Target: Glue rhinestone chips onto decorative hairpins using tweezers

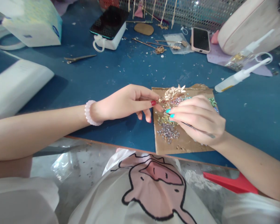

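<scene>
My left hand (130,101), with a pale beaded bracelet (90,112) at its wrist, pinches the near end of a gold leafy ornament (174,92) between thumb and fingers. The ornament is held over a piece of cardboard (163,147). In my right hand (199,116) is a pair of thin metal tweezers (191,126), their tips pointing left toward my left fingers. Whether anything is between the tips is too small to tell. Beneath the hands, small rhinestones (169,133) lie on the cardboard in heaps of several colours, partly covered by my right hand.
White applicator bottles (235,79) are to the right. Farther back lie a phone (200,39), a black phone on a white block (110,21), gold-topped sticks (160,49) and a metal clip (80,58). A tissue pack (37,29) stands back left. The blue table's edge (112,145) runs before me.
</scene>
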Tool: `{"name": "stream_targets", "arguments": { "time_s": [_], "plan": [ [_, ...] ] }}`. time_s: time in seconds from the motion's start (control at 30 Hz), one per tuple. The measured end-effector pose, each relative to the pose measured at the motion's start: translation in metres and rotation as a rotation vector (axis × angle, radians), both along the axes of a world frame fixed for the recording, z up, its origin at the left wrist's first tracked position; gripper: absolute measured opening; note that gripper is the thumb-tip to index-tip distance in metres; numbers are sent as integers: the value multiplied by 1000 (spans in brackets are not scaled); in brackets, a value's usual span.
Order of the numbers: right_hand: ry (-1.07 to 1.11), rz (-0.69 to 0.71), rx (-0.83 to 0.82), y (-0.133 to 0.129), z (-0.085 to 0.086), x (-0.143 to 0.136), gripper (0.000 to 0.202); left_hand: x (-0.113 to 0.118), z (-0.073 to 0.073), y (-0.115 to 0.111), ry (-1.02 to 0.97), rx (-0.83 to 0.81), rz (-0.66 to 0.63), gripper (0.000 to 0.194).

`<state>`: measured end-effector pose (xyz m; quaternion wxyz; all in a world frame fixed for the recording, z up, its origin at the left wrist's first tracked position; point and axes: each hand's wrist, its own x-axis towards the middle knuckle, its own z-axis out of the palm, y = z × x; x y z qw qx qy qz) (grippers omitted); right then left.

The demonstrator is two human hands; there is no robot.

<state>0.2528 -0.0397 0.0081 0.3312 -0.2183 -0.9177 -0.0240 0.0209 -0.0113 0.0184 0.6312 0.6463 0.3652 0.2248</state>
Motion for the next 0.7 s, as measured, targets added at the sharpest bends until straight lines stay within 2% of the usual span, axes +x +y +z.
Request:
{"name": "stream_targets", "arguments": {
  "time_s": [0.7],
  "plan": [
    [-14,31,34,-2,1,-2,16,1,0,0,-20,-14,-23,20]
  ]
}}
